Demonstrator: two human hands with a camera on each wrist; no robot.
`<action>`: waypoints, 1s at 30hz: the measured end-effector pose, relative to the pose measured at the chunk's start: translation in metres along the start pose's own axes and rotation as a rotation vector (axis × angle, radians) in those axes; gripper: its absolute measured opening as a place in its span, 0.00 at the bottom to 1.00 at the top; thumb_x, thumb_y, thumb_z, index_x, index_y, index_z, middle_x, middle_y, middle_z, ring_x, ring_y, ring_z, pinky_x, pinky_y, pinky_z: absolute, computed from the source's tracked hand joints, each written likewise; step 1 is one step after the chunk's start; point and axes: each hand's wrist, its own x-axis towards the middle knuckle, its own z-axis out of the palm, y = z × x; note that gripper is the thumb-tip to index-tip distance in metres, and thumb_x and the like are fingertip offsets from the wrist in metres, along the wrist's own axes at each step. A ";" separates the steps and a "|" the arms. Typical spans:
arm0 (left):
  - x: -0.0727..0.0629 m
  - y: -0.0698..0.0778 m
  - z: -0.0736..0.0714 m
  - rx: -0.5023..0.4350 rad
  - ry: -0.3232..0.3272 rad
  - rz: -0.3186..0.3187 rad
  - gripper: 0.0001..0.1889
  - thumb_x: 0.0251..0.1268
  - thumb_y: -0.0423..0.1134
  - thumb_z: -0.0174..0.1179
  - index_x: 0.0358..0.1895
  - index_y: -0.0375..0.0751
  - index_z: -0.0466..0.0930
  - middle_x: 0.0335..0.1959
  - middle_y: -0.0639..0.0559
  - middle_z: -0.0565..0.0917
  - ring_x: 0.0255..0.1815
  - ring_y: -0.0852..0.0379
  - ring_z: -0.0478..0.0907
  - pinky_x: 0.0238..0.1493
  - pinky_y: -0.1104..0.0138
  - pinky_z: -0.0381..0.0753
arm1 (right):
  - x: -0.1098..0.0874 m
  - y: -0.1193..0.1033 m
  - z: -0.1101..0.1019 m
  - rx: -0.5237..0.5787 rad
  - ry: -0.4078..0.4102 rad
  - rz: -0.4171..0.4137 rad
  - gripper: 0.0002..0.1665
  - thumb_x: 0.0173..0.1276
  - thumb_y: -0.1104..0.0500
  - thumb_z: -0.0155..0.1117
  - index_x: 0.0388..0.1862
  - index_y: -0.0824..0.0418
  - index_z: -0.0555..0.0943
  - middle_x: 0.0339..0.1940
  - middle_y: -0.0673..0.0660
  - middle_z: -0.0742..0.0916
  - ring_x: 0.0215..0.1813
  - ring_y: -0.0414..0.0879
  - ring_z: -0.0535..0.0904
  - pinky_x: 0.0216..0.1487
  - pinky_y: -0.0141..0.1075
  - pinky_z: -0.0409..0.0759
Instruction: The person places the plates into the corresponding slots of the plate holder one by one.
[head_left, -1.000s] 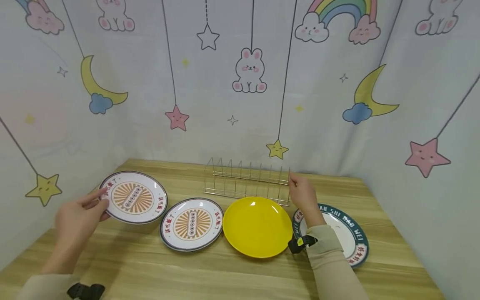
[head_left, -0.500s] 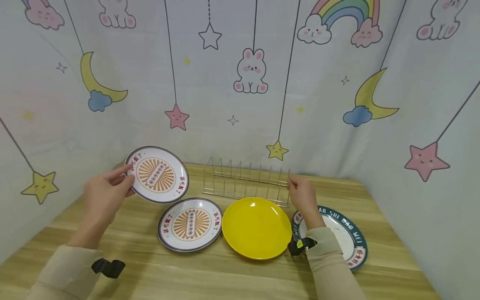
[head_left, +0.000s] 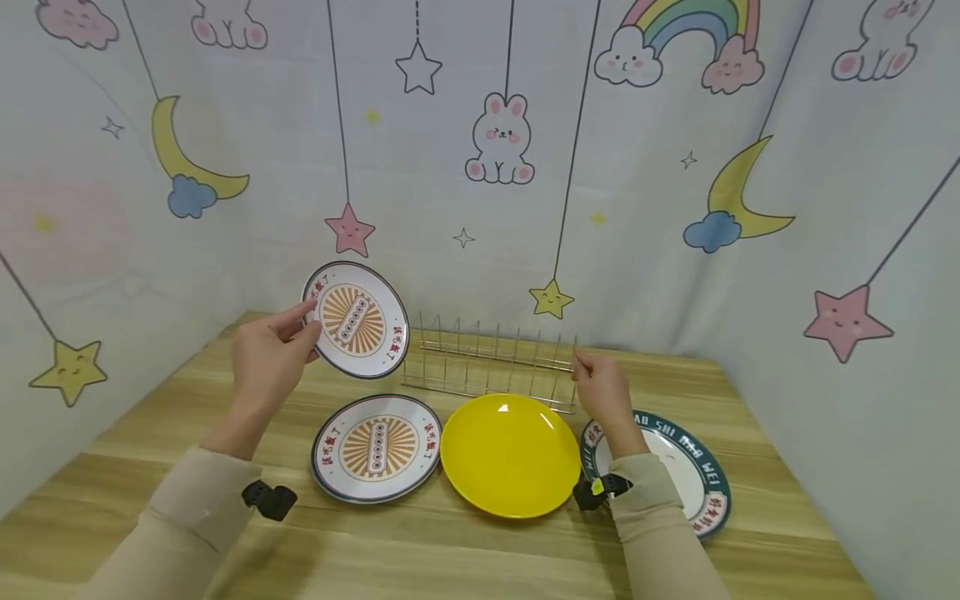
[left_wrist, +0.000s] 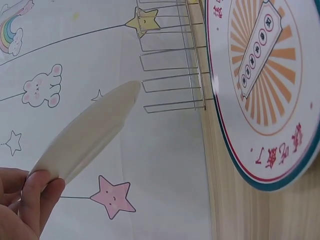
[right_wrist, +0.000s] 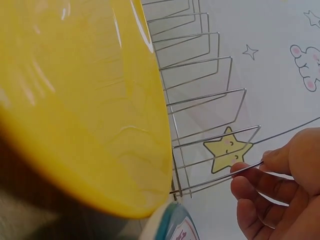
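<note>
The left hand [head_left: 270, 358] is gripping a sunburst plate [head_left: 356, 319] by its left rim, fingers [left_wrist: 35, 192] curled round the edge, holding it tilted in the air just left of the wire rack [head_left: 491, 362]. Below it a second sunburst plate [head_left: 377, 447] is lying flat on the tabletop [head_left: 450, 550], touching a yellow plate [head_left: 510, 454] to its right. The yellow plate is sitting directly in front of the rack, and its right edge is overlapping a green-rimmed plate [head_left: 693, 475], which the right sleeve is partly covering. The right hand [head_left: 600, 387] is pinching the rack's rightmost wire [right_wrist: 245, 170] with curled fingers.

A second ago the held plate was resting low at the tabletop's left side; it has been rising and travelling rightward toward the rack, while the right hand has been staying on the wire.

Four plates are showing: two sunburst, one yellow, one green-rimmed. One rack is standing at the back.
</note>
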 end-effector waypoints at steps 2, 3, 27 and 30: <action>0.002 0.002 0.006 0.003 0.007 0.020 0.19 0.69 0.35 0.61 0.62 0.43 0.79 0.44 0.37 0.86 0.26 0.74 0.80 0.28 0.77 0.81 | 0.001 0.000 0.000 -0.005 0.005 0.003 0.21 0.78 0.61 0.52 0.68 0.60 0.75 0.45 0.62 0.87 0.39 0.52 0.79 0.30 0.34 0.76; 0.002 0.002 0.008 0.003 0.011 0.026 0.19 0.68 0.34 0.62 0.62 0.43 0.79 0.44 0.37 0.86 0.26 0.74 0.80 0.28 0.77 0.80 | 0.001 0.000 0.000 -0.006 0.006 0.004 0.21 0.78 0.61 0.52 0.68 0.60 0.75 0.46 0.62 0.87 0.39 0.51 0.79 0.30 0.34 0.76; 0.009 0.002 0.068 0.097 0.051 0.254 0.16 0.62 0.25 0.64 0.54 0.36 0.84 0.42 0.39 0.87 0.31 0.51 0.83 0.25 0.82 0.68 | 0.002 0.002 -0.002 0.041 -0.025 0.001 0.21 0.78 0.63 0.52 0.68 0.62 0.74 0.43 0.64 0.87 0.19 0.43 0.68 0.17 0.28 0.66; 0.008 0.003 0.072 0.109 0.024 0.257 0.16 0.62 0.26 0.65 0.53 0.36 0.85 0.42 0.39 0.87 0.35 0.49 0.84 0.29 0.77 0.71 | 0.003 0.003 -0.002 0.059 -0.044 0.012 0.22 0.79 0.62 0.51 0.69 0.63 0.73 0.45 0.65 0.87 0.17 0.42 0.66 0.17 0.28 0.65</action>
